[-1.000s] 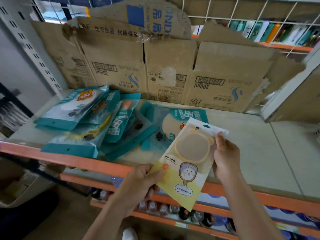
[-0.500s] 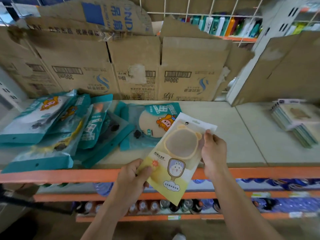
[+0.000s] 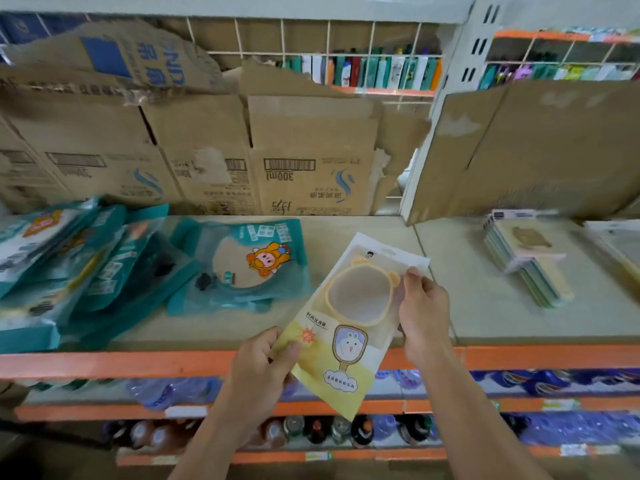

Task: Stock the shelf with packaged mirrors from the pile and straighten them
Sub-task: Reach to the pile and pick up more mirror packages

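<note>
I hold a yellow packaged mirror tilted over the shelf's front edge. My left hand pinches its lower left corner and my right hand grips its right side near the top. A loose pile of teal packaged mirrors lies on the left of the beige shelf, one teal pack lying flat nearest my hands. A stack of packaged mirrors lies on the shelf at the right.
Flattened cardboard boxes line the back of the shelf, and a cardboard divider leans at the right. The shelf's orange front rail runs below my hands. Lower shelves hold bottles and blue packs.
The view has swung to the right, bringing the right-hand stack into sight. Both hands keep their hold on the yellow pack, which has shifted rightward along the shelf front.
</note>
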